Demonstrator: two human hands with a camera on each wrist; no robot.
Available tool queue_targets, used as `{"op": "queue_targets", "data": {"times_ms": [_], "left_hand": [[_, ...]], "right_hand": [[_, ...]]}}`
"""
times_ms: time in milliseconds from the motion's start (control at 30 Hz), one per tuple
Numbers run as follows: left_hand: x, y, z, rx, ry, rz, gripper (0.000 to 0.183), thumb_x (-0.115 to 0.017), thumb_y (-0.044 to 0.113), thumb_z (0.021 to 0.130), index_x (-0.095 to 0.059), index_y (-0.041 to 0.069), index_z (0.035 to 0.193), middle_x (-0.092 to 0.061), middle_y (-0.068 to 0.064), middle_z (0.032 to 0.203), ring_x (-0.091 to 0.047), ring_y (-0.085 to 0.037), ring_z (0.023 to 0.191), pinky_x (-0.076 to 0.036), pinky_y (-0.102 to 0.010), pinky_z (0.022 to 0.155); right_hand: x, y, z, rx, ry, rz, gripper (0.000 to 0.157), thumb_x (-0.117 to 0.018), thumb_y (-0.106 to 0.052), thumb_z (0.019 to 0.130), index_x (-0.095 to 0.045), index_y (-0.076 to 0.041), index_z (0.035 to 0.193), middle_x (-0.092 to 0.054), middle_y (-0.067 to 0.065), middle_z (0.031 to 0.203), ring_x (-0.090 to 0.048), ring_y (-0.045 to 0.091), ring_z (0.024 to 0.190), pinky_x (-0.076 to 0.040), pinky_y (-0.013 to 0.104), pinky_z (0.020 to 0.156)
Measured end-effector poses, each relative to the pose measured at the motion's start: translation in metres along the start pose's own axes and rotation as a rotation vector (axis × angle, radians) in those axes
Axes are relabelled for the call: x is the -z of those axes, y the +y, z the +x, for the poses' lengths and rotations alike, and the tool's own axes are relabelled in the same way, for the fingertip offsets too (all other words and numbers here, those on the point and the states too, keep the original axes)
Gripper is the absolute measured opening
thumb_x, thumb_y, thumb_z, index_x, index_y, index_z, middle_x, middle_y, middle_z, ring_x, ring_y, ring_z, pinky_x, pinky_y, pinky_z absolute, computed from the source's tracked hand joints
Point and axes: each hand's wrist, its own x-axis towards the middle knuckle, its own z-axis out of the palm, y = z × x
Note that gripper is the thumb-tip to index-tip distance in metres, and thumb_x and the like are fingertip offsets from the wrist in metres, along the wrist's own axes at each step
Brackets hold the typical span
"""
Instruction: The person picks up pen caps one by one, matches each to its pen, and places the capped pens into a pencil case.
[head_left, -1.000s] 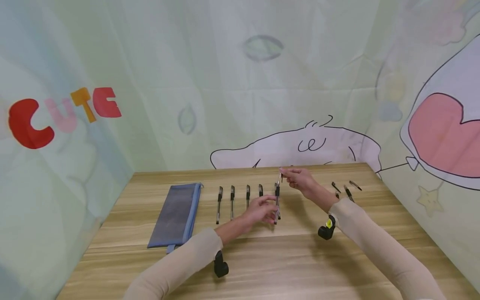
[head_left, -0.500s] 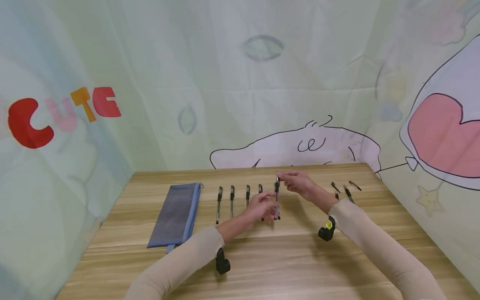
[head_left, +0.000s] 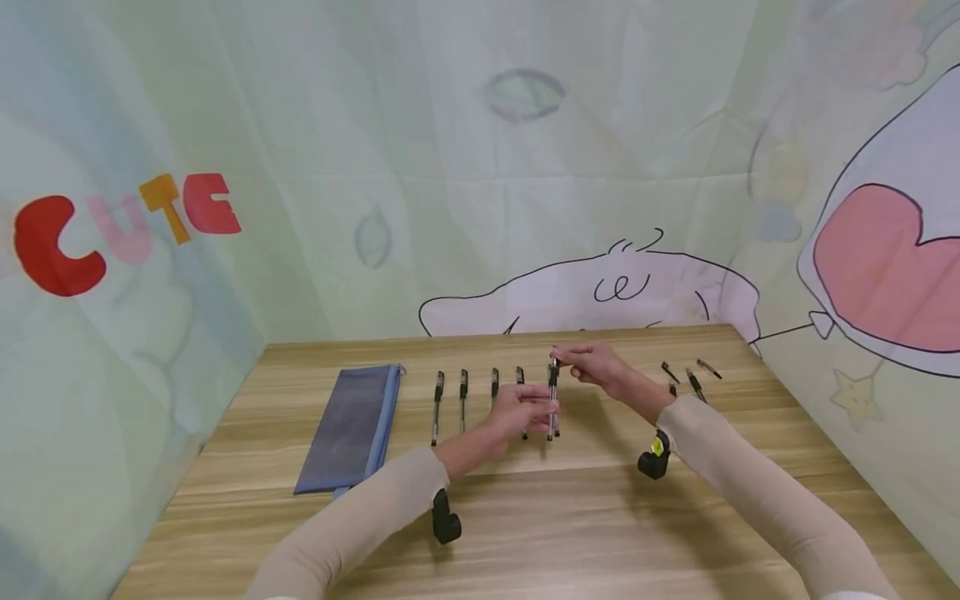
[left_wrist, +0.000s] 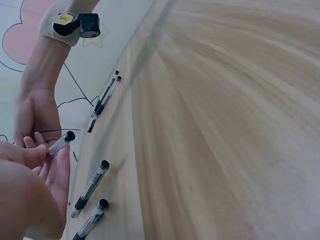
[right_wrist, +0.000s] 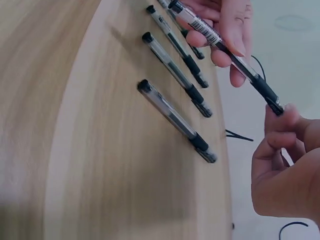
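Observation:
Above the wooden table, my two hands hold one black gel pen (right_wrist: 205, 32) by opposite ends. My left hand (head_left: 520, 412) pinches the clear barrel between thumb and fingers, near its black end plug. At the far end, my right hand (head_left: 594, 364) pinches the pen's cap end, seen at the right of the right wrist view. The held pen also shows small in the left wrist view, its plug end poking out past the thumb. Under and left of it, several capped pens (right_wrist: 175, 120) lie side by side in a row, partly hidden by my left hand.
A blue mesh zip pouch (head_left: 351, 429) lies left of the row. Several loose dark pens or pen parts (head_left: 696, 386) lie beyond my right forearm. A printed curtain (head_left: 465, 208) hangs behind the table's back edge.
The cap end in my right hand has come down and in toward the pen, and the two now meet. My left hand has lifted the barrel slightly. The row and pouch stay put.

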Motion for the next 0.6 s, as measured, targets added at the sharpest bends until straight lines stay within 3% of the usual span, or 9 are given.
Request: {"op": "queue_targets", "data": {"times_ms": [300,600], "left_hand": [[0.004,0.0028,0.0063,0.006,0.032,0.015,0.033,-0.074,-0.001,0.089,-0.067,-0.011,0.12,-0.077,-0.022,0.1,-0.072,-0.014,0.065,-0.065,-0.03,0.067],[0.0025,0.008,0.0042,-0.004,0.033,0.061,0.029,-0.076,0.0,0.087,-0.07,-0.008,0.115,-0.078,-0.019,0.096,-0.075,-0.019,0.071,-0.065,-0.042,0.08]], "right_hand": [[-0.0059,0.0015,0.0073,-0.022,0.03,-0.011,0.038,-0.07,-0.022,0.098,-0.068,0.006,0.123,-0.072,-0.008,0.077,-0.041,0.003,0.055,-0.033,0.015,0.05],[-0.0085,0.0059,0.0029,0.003,0.077,-0.012,0.036,-0.069,-0.023,0.099,-0.071,0.007,0.118,-0.065,-0.009,0.072,-0.042,0.002,0.055,-0.035,0.015,0.051]]}}
